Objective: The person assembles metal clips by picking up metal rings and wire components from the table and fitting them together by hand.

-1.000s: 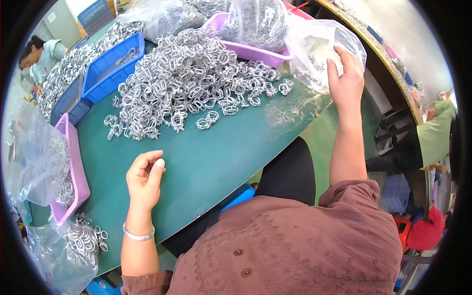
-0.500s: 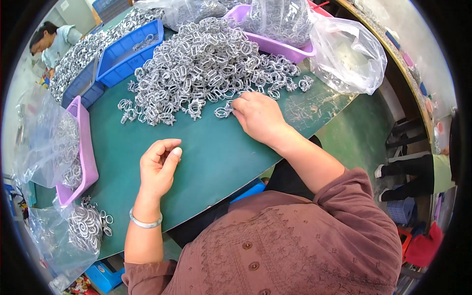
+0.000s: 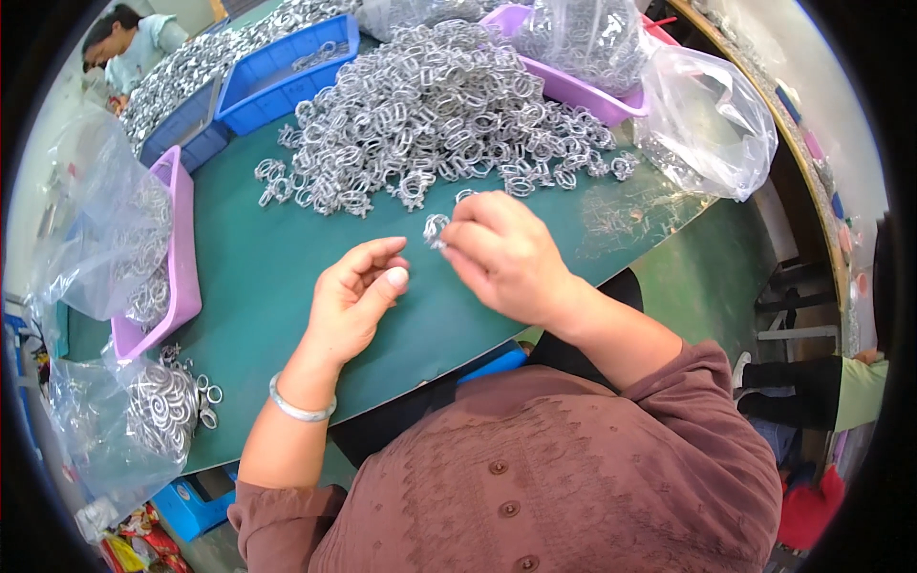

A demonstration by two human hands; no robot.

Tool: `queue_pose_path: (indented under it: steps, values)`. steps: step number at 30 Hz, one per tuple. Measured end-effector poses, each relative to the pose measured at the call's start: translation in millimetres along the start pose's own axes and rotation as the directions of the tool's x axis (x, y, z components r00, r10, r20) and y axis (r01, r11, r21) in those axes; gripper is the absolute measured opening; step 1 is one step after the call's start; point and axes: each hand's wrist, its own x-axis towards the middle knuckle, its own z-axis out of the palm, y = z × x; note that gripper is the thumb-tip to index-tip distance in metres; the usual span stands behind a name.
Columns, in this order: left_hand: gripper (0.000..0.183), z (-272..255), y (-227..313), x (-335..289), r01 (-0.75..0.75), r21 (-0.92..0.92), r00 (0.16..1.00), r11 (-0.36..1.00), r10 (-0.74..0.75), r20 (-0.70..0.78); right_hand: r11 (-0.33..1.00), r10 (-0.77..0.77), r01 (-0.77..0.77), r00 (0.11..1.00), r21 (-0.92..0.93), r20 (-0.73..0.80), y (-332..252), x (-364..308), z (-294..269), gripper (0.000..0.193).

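Note:
Between the thumb and fingers of my right hand [image 3: 506,258] is a small silver metal ring piece [image 3: 436,229], held just above the green table [image 3: 258,267]. My left hand [image 3: 351,301] hovers to the left of it, palm inward. Its fingers are bent, the thumb stands apart from them, and nothing shows in its grasp. Beyond both hands rises a large heap of similar silver ring pieces [image 3: 430,105]. One more loose ring piece [image 3: 465,195] lies partly hidden behind my right hand.
Blue bins [image 3: 287,91] stand left of the heap. A purple tray [image 3: 181,229] with bagged rings sits at the left, another purple tray [image 3: 583,94] behind. A clear bag [image 3: 716,124] lies at the right corner, a bag of rings [image 3: 164,411] at lower left. A co-worker [image 3: 138,53] is at far left.
My right hand has drawn back from the heap's edge with a ring piece in its fingers. My left hand has moved right and slightly away from me, closer to the right.

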Motion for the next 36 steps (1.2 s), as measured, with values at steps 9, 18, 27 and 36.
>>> queue_pose_path:
  steps: [9,18,27,36]
  values:
    - [0.024,-8.7,-2.3,0.5,0.051,-0.313,0.991,0.948,-0.008,0.137,0.979,0.001,-0.002,1.0,0.203,0.006,-16.7,2.3,18.7,0.024]
    - [0.021,-12.4,-2.0,1.8,0.201,-0.44,0.97,0.875,-0.116,0.212,0.763,0.232,-0.343,0.936,0.548,0.264,3.1,-7.0,24.5,0.029]
    - [0.021,-10.5,-2.1,3.0,0.223,-0.456,0.971,0.861,-0.153,0.185,0.532,0.372,-0.525,0.85,0.665,0.373,0.5,-11.7,29.5,0.023]
    - [0.02,-10.2,-0.7,3.9,0.219,-0.416,0.974,0.883,-0.17,0.151,0.488,0.411,-0.587,0.808,0.647,0.423,-0.4,-10.1,28.7,0.019]
